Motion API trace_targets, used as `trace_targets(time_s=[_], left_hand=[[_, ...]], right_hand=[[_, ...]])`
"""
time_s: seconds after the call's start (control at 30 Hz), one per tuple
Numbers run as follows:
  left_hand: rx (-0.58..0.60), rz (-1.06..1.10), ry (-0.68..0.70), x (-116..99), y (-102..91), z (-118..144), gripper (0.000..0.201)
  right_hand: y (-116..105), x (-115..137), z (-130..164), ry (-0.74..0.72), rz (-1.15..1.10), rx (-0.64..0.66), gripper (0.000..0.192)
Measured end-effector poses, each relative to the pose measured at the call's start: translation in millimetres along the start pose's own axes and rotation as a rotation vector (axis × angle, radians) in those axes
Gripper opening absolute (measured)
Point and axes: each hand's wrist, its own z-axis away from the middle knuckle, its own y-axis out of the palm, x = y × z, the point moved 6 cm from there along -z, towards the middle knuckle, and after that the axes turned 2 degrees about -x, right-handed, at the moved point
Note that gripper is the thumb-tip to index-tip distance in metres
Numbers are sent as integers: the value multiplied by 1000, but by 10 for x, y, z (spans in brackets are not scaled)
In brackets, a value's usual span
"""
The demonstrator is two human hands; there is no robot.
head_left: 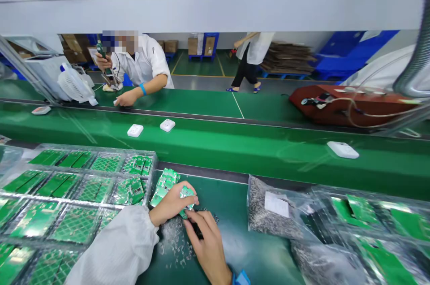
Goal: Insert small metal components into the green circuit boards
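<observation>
My left hand (174, 203) grips a small green circuit board (186, 192) between thumb and fingers, above the green bench. Thumb and fingertips of my right hand (208, 241) come together at the board's lower edge; whatever is pinched there is too small to make out. Beneath my hands lies a scatter of tiny clear parts (176, 245), and some small dark bits show by my right fingers. A populated green board panel (165, 185) rests on the bench just behind my left hand.
On the left, clear compartment trays (152, 173) hold green boards. To the right are a bag of small dark parts (268, 224) and more board trays (376, 204). White square devices (135, 131) sit on the green conveyor (215, 141). Across it, a co-worker (144, 63) holds a green tool.
</observation>
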Motion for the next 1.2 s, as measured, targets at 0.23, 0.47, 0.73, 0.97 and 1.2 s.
trace_targets(time_s=[0.23, 0.47, 0.73, 0.97, 1.2], left_hand=[[-6, -23, 43, 82, -8, -20, 24], [-17, -24, 82, 125, -3, -27, 26], [77, 41, -78, 236, 80, -19, 44], [85, 22, -75, 225, 90, -11, 41], [106, 16, -72, 248, 106, -6, 36]], right_hand=[[62, -9, -19, -47, 19, 16, 19], [-10, -113, 20, 8, -93, -85, 16], [-146, -281, -46, 61, -202, -154, 19], [-165, -353, -98, 171, -285, -98, 28], [-14, -591, -1, 338, -448, -105, 41]])
